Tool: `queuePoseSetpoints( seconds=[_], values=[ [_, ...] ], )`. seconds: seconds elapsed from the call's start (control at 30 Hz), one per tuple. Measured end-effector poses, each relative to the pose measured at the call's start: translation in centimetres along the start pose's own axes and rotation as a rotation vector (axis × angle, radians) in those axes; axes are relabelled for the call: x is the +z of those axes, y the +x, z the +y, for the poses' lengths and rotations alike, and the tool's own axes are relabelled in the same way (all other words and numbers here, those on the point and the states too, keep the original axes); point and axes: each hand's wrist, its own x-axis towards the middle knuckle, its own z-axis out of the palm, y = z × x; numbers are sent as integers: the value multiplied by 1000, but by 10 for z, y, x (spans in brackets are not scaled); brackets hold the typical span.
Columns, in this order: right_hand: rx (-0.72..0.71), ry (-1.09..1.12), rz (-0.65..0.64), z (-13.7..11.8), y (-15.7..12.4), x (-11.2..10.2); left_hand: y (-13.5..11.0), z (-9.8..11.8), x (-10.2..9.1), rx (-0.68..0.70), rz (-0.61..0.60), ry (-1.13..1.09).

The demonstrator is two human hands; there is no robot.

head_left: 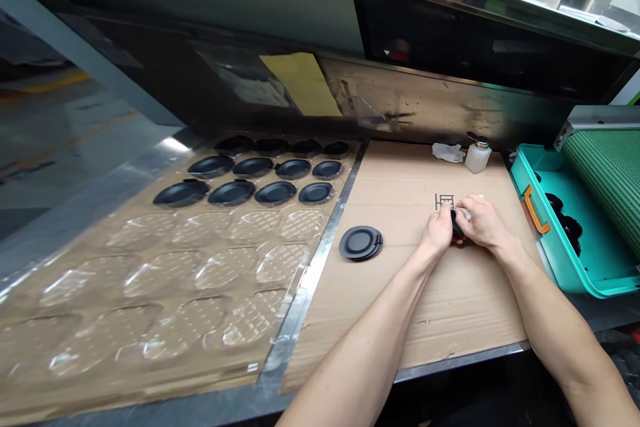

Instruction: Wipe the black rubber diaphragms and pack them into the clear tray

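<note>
My left hand (437,231) and my right hand (481,220) meet over the cardboard sheet (400,293), fingers curled around a small black part (454,221) held between them. A bit of white material shows at the right hand's fingertips. A short stack of black round discs (361,243) lies on the cardboard to the left of my hands. Further left, a clear plastic blister tray (175,293) holds several black discs (253,180) in its far rows, while its near pockets hold none.
A small white pump bottle (477,155) and a crumpled white cloth (447,152) stand at the back of the cardboard. At the right, a teal bin (590,260) with an orange handle holds black parts beside a green conveyor belt (610,173). A yellow sheet (303,83) leans on the back wall.
</note>
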Motion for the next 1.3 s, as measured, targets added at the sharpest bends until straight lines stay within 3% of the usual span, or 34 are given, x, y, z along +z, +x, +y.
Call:
queuePoseSetpoints(
  seconds=[0.37,0.53,0.63,0.8,0.97,1.1,1.23,1.3],
  values=[
    [127,-66,-154,-11,-1,-14,3,-13,-5,41,39,-3],
    [188,-55,-124,-19,-3,-11,-1,-11,-4,1,46,11],
    [192,-40,-149,-18,-4,-13,-5,-1,-5,-53,16,-149],
    [362,-36,-85,2,-10,-34,-5,21,-21,-326,-118,-560],
    [568,-222,-222,22,-16,-49,-4,27,-29,-373,-121,-771],
    [459,-277,-150,15,-17,-41,-5,25,-28,-372,-144,-759],
    [409,-241,-235,8,-15,-25,-4,24,-29,-354,-153,-734],
    [400,-212,-171,9,-12,-18,-4,22,-28,-304,-135,-703]
  ],
)
